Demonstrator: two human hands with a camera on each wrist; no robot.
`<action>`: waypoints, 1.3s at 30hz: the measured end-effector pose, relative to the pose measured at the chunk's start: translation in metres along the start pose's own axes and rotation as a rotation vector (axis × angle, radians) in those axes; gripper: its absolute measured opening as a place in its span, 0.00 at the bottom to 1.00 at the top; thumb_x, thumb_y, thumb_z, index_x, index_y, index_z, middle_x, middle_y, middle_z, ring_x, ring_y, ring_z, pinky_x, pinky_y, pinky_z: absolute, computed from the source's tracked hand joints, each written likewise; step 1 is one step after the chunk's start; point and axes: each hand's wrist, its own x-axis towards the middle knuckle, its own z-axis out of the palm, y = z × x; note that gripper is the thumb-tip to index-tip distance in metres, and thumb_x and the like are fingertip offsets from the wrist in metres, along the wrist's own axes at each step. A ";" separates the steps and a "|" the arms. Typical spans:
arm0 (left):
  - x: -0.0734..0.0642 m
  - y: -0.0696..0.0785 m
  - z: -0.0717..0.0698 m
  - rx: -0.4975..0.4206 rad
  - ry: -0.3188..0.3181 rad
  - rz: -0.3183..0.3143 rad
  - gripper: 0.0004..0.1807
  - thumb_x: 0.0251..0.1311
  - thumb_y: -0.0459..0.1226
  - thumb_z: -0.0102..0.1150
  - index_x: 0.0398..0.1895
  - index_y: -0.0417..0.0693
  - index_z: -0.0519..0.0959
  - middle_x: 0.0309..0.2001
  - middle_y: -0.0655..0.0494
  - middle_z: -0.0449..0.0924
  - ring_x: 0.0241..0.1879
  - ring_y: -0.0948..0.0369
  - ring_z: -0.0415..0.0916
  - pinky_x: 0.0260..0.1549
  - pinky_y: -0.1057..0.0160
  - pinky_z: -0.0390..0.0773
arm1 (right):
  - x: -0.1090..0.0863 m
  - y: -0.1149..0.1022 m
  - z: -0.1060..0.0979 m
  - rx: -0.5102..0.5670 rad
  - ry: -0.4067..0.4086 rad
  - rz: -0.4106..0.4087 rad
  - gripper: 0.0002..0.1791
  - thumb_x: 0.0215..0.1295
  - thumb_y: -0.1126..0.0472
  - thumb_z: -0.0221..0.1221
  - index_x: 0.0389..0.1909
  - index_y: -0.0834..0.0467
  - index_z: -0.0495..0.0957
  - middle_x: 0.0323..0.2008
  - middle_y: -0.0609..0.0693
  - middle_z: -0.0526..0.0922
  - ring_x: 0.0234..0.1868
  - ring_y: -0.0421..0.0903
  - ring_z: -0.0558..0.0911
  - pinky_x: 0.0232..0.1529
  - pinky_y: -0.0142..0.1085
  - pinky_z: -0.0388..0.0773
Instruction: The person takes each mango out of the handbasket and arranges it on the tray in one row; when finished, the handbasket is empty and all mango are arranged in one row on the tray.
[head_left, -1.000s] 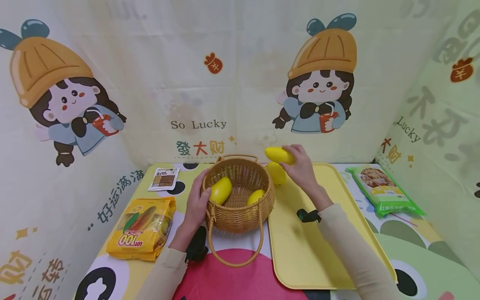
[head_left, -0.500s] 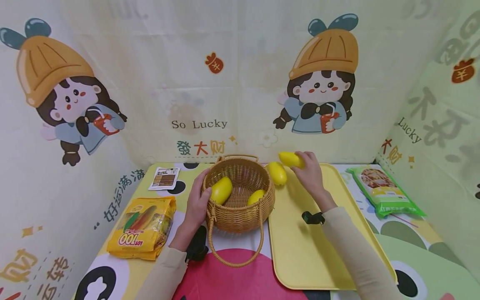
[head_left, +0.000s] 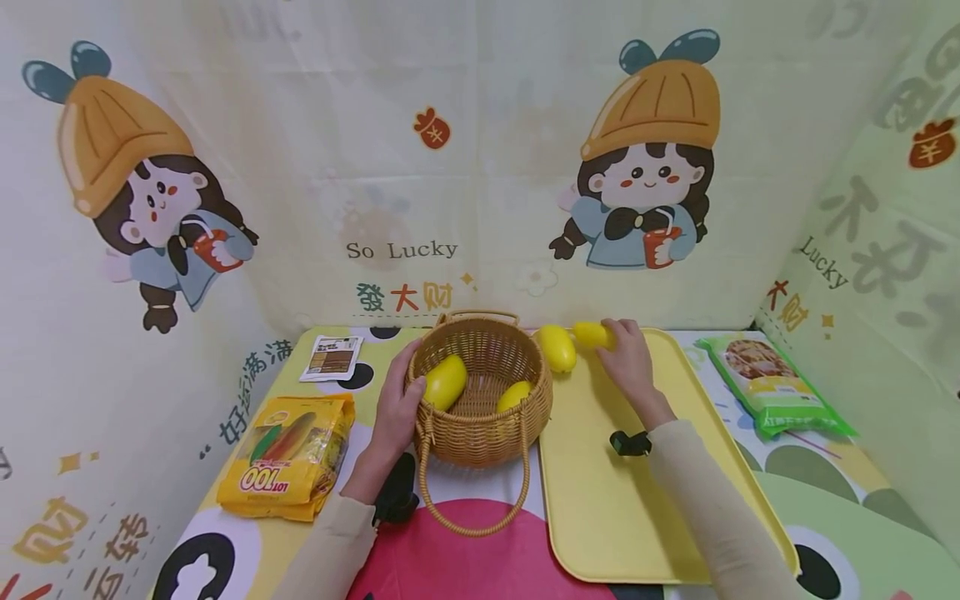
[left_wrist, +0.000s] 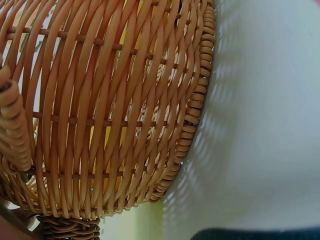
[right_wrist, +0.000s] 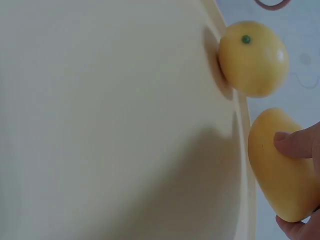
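My left hand (head_left: 393,408) holds the left side of a round wicker basket (head_left: 480,437), thumb over the rim; its weave (left_wrist: 115,100) fills most of the left wrist view. Inside lie two yellow mangoes, one at the left wall (head_left: 446,383) and one at the right (head_left: 513,396). My right hand (head_left: 630,358) grips another mango (right_wrist: 280,165) between thumb and fingers, close over the far edge of the yellow tray (head_left: 622,500). Beside it a mango with a green stem spot (right_wrist: 252,60) rests at the tray's far left corner.
Left of the basket lie a yellow snack bag (head_left: 288,458) and a small white packet (head_left: 332,358). A green food package (head_left: 776,383) is right of the tray. The basket's handle (head_left: 476,533) hangs down toward me. A printed cloth wall (head_left: 495,167) stands behind.
My right hand has moved right and down with its mango, from beside the basket to the tray's far edge. The left hand keeps its hold on the basket.
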 end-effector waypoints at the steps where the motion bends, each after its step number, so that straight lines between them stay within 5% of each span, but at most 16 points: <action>1: 0.000 0.000 0.000 -0.002 -0.001 0.003 0.32 0.68 0.37 0.44 0.75 0.66 0.59 0.74 0.58 0.60 0.73 0.52 0.59 0.71 0.39 0.61 | -0.001 0.002 0.000 -0.003 -0.004 0.003 0.27 0.59 0.68 0.64 0.61 0.64 0.74 0.55 0.65 0.72 0.54 0.64 0.73 0.61 0.58 0.70; 10: 0.000 0.002 -0.001 0.007 0.000 -0.002 0.32 0.68 0.37 0.44 0.75 0.65 0.59 0.74 0.57 0.60 0.73 0.51 0.59 0.71 0.39 0.61 | -0.005 0.012 0.006 -0.087 -0.105 -0.006 0.30 0.63 0.67 0.59 0.67 0.63 0.68 0.62 0.68 0.67 0.59 0.67 0.69 0.63 0.62 0.68; 17: 0.001 0.002 -0.001 0.009 -0.002 -0.003 0.32 0.68 0.38 0.44 0.75 0.64 0.59 0.74 0.57 0.61 0.73 0.51 0.60 0.70 0.39 0.62 | -0.008 0.008 0.011 -0.169 -0.178 0.010 0.33 0.66 0.53 0.56 0.71 0.57 0.65 0.72 0.65 0.61 0.66 0.67 0.67 0.58 0.65 0.72; 25: 0.000 0.002 0.000 0.010 -0.002 -0.006 0.32 0.68 0.38 0.44 0.75 0.64 0.59 0.74 0.57 0.61 0.73 0.51 0.60 0.70 0.39 0.62 | -0.008 0.002 0.010 -0.157 -0.201 0.032 0.32 0.67 0.52 0.46 0.71 0.57 0.67 0.71 0.64 0.62 0.67 0.66 0.66 0.59 0.65 0.71; 39: 0.000 0.002 0.000 -0.009 0.001 0.002 0.31 0.68 0.38 0.45 0.75 0.64 0.59 0.74 0.58 0.61 0.73 0.53 0.59 0.72 0.41 0.61 | -0.007 -0.003 0.006 -0.135 -0.185 0.064 0.32 0.66 0.48 0.53 0.69 0.59 0.68 0.71 0.63 0.62 0.68 0.65 0.65 0.62 0.64 0.69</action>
